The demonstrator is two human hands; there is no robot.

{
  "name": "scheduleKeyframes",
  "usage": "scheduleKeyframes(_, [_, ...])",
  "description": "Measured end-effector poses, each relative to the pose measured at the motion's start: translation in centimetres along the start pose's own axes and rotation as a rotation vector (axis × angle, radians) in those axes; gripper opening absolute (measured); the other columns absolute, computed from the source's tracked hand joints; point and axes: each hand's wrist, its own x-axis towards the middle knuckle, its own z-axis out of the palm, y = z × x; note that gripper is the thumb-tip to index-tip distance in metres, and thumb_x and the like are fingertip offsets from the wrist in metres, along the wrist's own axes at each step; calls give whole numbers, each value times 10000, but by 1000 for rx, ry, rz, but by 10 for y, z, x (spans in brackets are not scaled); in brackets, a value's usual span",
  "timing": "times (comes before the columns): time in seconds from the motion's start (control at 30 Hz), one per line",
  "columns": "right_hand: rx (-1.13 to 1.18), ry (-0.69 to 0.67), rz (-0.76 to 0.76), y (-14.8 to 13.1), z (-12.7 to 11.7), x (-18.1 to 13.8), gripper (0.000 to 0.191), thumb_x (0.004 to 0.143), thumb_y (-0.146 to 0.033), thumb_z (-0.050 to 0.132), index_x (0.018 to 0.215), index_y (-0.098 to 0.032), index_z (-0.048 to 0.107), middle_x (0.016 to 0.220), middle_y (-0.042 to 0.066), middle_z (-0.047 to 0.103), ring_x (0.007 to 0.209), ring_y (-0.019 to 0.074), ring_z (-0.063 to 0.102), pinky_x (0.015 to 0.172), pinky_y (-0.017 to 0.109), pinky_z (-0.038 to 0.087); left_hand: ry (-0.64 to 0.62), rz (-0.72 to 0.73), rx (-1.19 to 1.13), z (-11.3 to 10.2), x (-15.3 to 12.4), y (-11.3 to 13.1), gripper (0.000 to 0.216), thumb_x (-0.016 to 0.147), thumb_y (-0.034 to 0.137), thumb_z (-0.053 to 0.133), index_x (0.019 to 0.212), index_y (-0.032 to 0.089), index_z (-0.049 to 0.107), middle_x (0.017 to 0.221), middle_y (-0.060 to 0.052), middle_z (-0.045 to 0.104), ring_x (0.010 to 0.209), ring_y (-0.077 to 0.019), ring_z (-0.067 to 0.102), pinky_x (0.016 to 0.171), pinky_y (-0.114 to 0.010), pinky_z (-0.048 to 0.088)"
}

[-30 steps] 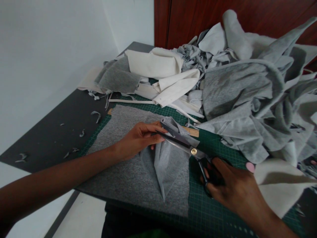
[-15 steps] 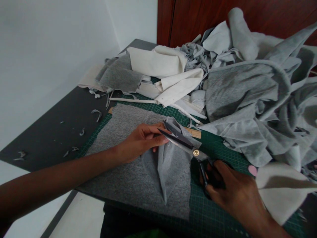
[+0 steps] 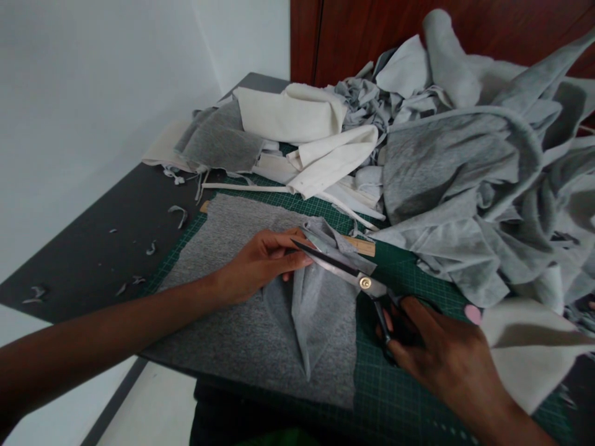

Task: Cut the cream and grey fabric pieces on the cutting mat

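A piece of grey fabric (image 3: 232, 334) lies over a green cutting mat (image 3: 395, 396), with part of it lifted into a fold near its middle. My left hand (image 3: 272, 257) pinches that raised fold between thumb and fingers. My right hand (image 3: 441, 353) is wrapped round the black handles of a pair of scissors (image 3: 337, 265). The blades point left along the fold, their tips right beside my left fingertips. Part of the blades is against or behind the cloth, so the cut itself is hard to see.
Behind the fabric lie cream fabric pieces (image 3: 292, 114) and a heap of grey cloth (image 3: 450, 161) on the right. A wooden ruler (image 3: 362, 246) shows from under the fabric. Small scraps (image 3: 177, 215) dot the dark table (image 3: 93, 248). A pink disc (image 3: 473, 314) rests beside a cream piece (image 3: 520, 359).
The scissor blades have come closer together on the grey fabric. My left hand keeps its pinch on the fold. The whole view has shifted slightly.
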Motion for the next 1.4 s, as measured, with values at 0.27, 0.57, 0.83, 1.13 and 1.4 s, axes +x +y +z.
scheduleKeyframes(0.27, [44,-69,53,1,3,-7,158,921,-256,392,835,-199,512,619,-20,595,446,110,581,451,242,384,-17,28,75,0,1,4,88,764,247,745,779,161,741,781,3,565,618,-70,493,459,-132,431])
scheduleKeyframes(0.57, [112,-52,50,3,-1,-5,174,918,-230,410,786,-208,522,542,-40,572,392,99,537,421,222,349,-39,47,65,0,1,3,128,805,256,723,753,139,721,771,4,573,597,-56,487,444,-116,426])
scheduleKeyframes(0.83, [175,-40,197,8,-1,-2,103,822,-232,477,726,-235,516,523,-48,615,407,116,581,423,219,379,38,-103,47,8,0,11,180,815,314,702,876,151,657,682,47,562,477,-49,505,416,-146,465])
scheduleKeyframes(1.13, [218,-64,124,-2,2,0,92,776,-184,449,703,-222,489,484,-67,541,366,84,539,391,189,358,109,-77,17,5,-1,6,101,729,232,735,728,151,675,676,25,631,601,-74,549,537,-155,446])
scheduleKeyframes(1.4, [204,-78,130,-4,1,0,66,742,-181,453,708,-231,479,483,-69,526,366,95,536,380,194,357,76,-84,-31,6,-3,10,105,729,240,746,704,156,689,617,37,584,577,-71,524,521,-151,439])
